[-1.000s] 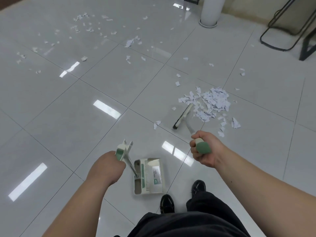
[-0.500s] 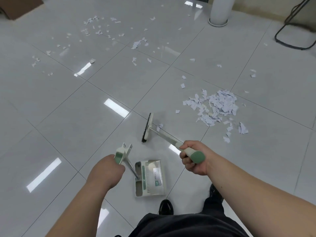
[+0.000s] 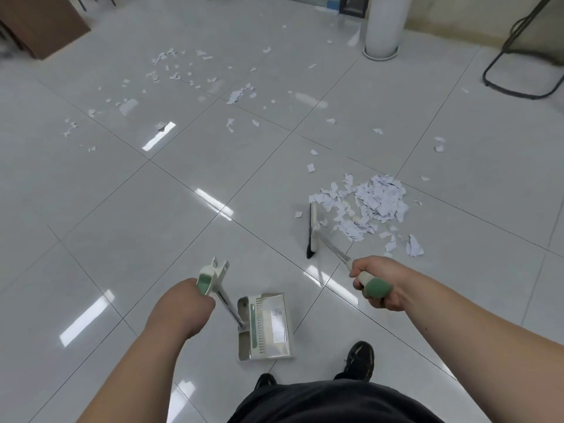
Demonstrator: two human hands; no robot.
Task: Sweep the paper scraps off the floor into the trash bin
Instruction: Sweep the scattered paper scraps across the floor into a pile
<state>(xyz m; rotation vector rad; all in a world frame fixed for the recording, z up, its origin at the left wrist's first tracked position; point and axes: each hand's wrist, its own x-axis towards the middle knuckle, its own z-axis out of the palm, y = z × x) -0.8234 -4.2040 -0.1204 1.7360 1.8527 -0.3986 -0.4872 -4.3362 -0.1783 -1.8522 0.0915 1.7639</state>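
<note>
Head view puts you partway through. Your right hand (image 3: 377, 285) is clenched round the green grip of the broom (image 3: 312, 232), and its black bristle head rests on the tiled floor (image 3: 91, 239) at the left edge of the gathered pile of paper scraps (image 3: 377, 203). Your left hand (image 3: 180, 309) grasps the handle of the dustpan (image 3: 270, 326), which looks empty and sits near your feet, apart from the pile. Loose scraps (image 3: 177, 68) lie scattered across the far tiles. So one heap is gathered, nothing is in the pan and nothing is binned. The white cylinder (image 3: 383, 25) by the far wall may be the bin; I cannot tell.
</note>
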